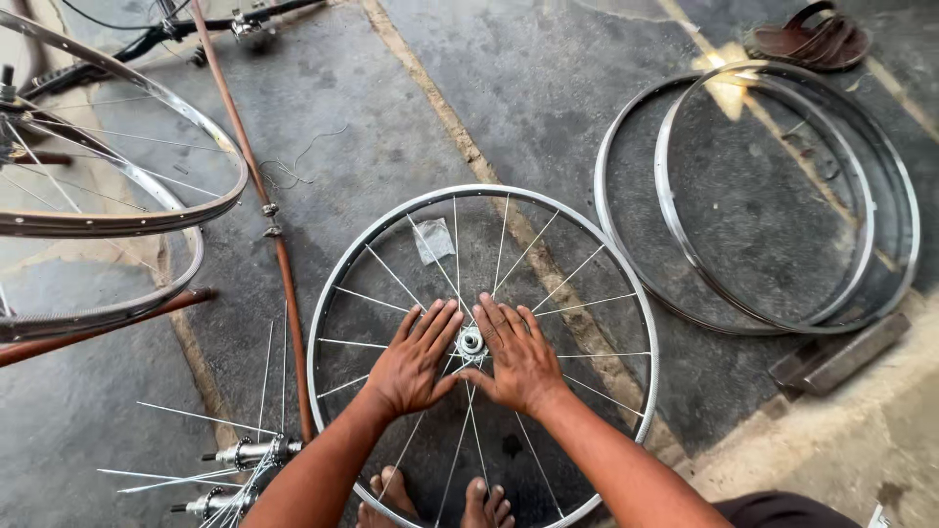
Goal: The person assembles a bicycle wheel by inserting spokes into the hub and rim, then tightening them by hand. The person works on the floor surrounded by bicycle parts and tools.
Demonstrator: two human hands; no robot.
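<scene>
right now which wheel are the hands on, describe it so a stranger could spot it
On the dark concrete floor, look at the bottom centre: the spoked wheel lying flat, its hub between the left hand and right hand. Unlike the two bare rims on the right, it has spokes.

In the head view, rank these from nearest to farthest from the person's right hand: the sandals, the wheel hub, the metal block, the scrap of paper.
From the right hand:
1. Wheel hub, touching it, at its left.
2. Scrap of paper, above, between spokes.
3. Metal block, far right on the floor.
4. Sandals, top right corner.
</scene>
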